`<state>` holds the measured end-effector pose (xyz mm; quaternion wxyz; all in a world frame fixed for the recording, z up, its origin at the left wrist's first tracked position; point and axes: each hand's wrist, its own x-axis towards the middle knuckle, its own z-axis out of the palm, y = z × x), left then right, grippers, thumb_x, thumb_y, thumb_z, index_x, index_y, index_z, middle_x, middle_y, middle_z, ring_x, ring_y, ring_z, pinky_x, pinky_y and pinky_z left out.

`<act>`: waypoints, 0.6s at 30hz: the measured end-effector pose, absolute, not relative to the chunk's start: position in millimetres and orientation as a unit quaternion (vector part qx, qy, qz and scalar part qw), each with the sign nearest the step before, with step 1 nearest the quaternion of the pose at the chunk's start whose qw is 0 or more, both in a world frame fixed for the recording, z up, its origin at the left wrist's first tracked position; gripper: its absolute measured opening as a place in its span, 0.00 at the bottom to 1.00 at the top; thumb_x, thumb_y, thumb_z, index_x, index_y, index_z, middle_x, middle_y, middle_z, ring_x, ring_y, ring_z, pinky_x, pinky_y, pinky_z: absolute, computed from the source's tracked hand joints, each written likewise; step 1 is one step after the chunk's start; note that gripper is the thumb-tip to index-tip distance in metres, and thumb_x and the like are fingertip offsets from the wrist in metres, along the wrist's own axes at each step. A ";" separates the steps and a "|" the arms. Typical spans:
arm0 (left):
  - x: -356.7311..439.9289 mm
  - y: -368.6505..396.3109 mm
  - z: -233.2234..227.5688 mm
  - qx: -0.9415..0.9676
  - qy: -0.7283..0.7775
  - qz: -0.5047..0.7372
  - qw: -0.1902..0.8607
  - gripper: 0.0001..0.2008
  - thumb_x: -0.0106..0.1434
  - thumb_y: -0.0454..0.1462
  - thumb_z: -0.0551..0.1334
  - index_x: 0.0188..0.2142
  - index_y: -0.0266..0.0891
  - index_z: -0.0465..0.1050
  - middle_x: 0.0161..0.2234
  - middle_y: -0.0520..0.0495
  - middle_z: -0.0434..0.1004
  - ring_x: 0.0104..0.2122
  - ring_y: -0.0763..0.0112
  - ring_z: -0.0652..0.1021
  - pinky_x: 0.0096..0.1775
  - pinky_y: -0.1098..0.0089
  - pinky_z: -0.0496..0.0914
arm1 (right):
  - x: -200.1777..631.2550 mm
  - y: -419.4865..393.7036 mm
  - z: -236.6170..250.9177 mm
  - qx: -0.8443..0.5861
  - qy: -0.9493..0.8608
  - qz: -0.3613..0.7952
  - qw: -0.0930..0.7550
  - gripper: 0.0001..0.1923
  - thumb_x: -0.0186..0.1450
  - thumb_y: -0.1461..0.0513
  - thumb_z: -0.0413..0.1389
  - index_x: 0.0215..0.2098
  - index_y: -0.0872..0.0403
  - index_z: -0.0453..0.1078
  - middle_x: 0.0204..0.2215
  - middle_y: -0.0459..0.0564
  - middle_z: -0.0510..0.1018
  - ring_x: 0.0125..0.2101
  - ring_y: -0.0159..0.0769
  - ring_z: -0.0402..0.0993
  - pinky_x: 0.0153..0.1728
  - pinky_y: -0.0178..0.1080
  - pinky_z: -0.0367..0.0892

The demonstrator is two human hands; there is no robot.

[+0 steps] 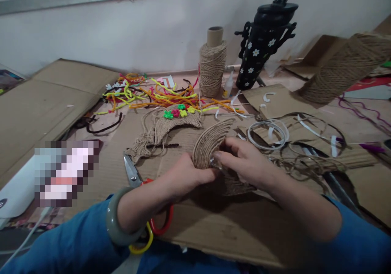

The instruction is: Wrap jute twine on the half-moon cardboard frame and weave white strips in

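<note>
My left hand (pixel 183 176) and my right hand (pixel 244 164) meet on a curved jute-wrapped piece (pixel 209 141) at the middle of the cardboard sheet (pixel 214 229). Both hands grip its near edge, the fingertips touching. The right fingers seem to pinch a small clear thing against the jute; what it is I cannot tell. A second jute-wrapped piece with small coloured flowers (pixel 174 121) lies just beyond. Scissors (pixel 132 174) with red and yellow handles lie under my left wrist, which wears a green bangle (pixel 117 221).
A jute twine spool (pixel 212 68) stands at the back, a bigger one (pixel 342 70) lies at the right. Coloured pipe cleaners (pixel 152 94), a black flowered vase shape (pixel 259 49), a glue bottle (pixel 227 87), a clear tape ring (pixel 269 134) and loose twine (pixel 305 162) surround the work.
</note>
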<state>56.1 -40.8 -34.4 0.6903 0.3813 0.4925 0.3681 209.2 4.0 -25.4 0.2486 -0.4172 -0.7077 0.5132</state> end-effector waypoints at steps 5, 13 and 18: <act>57.2 -40.5 -33.3 0.394 0.483 0.352 0.699 0.14 0.46 0.27 0.66 0.35 0.34 0.77 0.27 0.53 0.76 0.27 0.76 0.73 0.32 0.74 0.67 | 208.1 3.8 -29.3 -0.430 -0.704 0.506 0.253 0.07 0.54 0.59 0.53 0.28 0.54 0.67 0.27 0.49 0.77 0.30 0.37 0.71 0.31 0.39 0.68; 50.2 -36.8 -30.1 0.402 0.482 0.364 0.688 0.10 0.47 0.32 0.68 0.31 0.34 0.76 0.28 0.52 0.76 0.27 0.76 0.73 0.32 0.75 0.67 | 211.9 4.9 -32.0 -0.440 -0.698 0.504 0.254 0.07 0.54 0.58 0.53 0.27 0.54 0.68 0.26 0.49 0.77 0.29 0.37 0.71 0.31 0.39 0.68; 50.2 -37.1 -28.0 0.413 0.506 0.361 0.666 0.05 0.49 0.32 0.65 0.27 0.35 0.72 0.23 0.54 0.71 0.25 0.75 0.72 0.30 0.74 0.66 | 213.6 5.1 -30.7 -0.405 -0.689 0.544 0.256 0.06 0.53 0.61 0.54 0.29 0.54 0.70 0.28 0.48 0.78 0.33 0.39 0.74 0.36 0.39 0.68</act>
